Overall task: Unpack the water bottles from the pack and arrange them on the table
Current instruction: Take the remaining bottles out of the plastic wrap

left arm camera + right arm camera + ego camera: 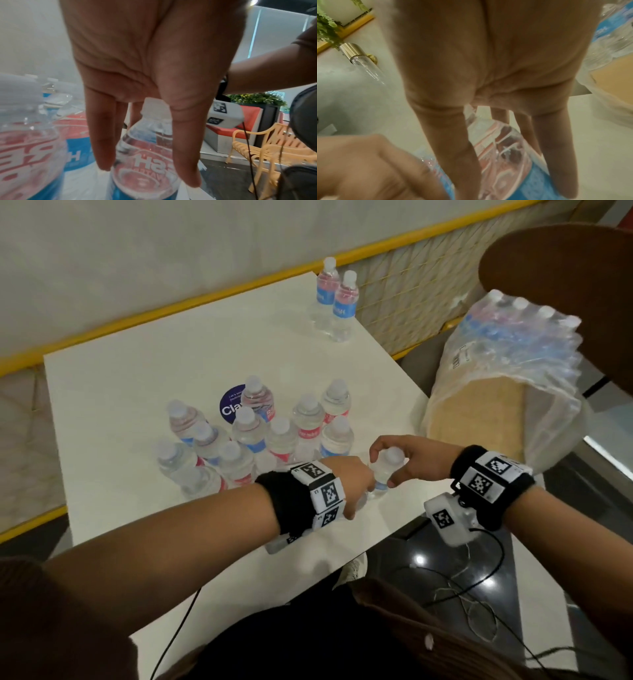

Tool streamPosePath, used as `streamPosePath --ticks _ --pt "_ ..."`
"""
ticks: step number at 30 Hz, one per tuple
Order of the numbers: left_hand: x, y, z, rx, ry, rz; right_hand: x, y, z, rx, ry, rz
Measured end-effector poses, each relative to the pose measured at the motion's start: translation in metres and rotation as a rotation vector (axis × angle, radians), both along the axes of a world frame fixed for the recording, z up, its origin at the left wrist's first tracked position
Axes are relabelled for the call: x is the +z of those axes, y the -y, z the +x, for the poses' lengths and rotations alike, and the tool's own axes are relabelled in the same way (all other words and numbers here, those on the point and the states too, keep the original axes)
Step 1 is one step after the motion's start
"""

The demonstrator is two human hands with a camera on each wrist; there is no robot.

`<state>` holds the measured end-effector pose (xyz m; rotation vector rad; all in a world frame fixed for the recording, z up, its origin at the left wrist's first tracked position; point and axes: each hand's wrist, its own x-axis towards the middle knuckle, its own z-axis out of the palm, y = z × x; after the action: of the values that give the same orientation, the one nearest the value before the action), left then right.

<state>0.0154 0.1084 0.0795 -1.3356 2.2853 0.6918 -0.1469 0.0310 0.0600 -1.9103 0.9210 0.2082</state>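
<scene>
Both the left hand [356,484] and right hand [407,458] grip one clear plastic water bottle [385,470] near the white surface's [137,378] lower-right edge, while the torn clear plastic pack [513,364] at frame right holds more bottles.

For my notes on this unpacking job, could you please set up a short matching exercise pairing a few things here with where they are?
Things:
1. pair of bottles
2. pack
3. round sticker
4. held bottle

Places:
A. between both hands, near the table's front edge
B. far corner of the table
C. off the table, to its right
D. on the tabletop, partly behind the bottle cluster

Pairs: 1-B, 2-C, 3-D, 4-A
</scene>
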Motion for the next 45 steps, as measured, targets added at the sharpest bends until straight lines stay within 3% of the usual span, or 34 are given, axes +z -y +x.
streamPosePath --ticks 5,9,12,15,17,19,21,24,27,31,33,36,40,45 --pt "-0.008 -0.029 0.008 -0.098 0.048 0.014 -0.004 -0.016 0.011 -0.083 0.012 0.012" --pt "-0.011 -0.05 0.025 -0.133 0.042 -0.106 -0.01 -0.026 0.019 -0.243 -0.01 -0.001" --pt "-0.002 -0.055 0.047 -0.054 -0.061 -0.156 -0.012 -0.034 0.024 -0.362 -0.09 -0.078" --pt "0.01 -0.053 0.076 0.048 -0.171 -0.2 -0.01 -0.036 0.02 -0.471 -0.283 -0.025" --pt "0.017 -0.05 0.095 0.132 -0.254 -0.258 -0.008 -0.039 0.018 -0.416 -0.461 0.052" --pt "0.02 -0.045 0.112 0.231 -0.341 -0.34 -0.012 -0.05 0.019 -0.336 -0.493 0.206" --pt "0.02 -0.039 0.129 0.336 -0.377 -0.415 -0.021 -0.07 0.026 -0.271 -0.439 0.413" --pt "0.015 -0.031 0.158 0.484 -0.274 -0.426 -0.042 -0.103 0.045 -0.264 -0.262 0.652" --pt "0.012 -0.032 0.188 0.631 -0.219 -0.358 -0.06 -0.118 0.067 -0.287 -0.134 0.632" --pt "0.011 -0.05 0.22 0.89 -0.385 -0.412 -0.061 -0.122 0.089 -0.409 -0.014 0.629" --pt "0.003 -0.054 0.236 1.11 -0.514 -0.311 -0.059 -0.122 0.097 -0.491 0.033 0.606" --pt "-0.007 -0.054 0.247 1.38 -0.689 -0.021 -0.062 -0.123 0.106 -0.579 0.069 0.639" --pt "-0.012 -0.049 0.249 1.42 -0.802 0.186 -0.065 -0.132 0.116 -0.561 0.071 0.72" --pt "-0.013 -0.049 0.254 1.419 -0.951 0.295 -0.072 -0.136 0.128 -0.642 0.16 0.754"
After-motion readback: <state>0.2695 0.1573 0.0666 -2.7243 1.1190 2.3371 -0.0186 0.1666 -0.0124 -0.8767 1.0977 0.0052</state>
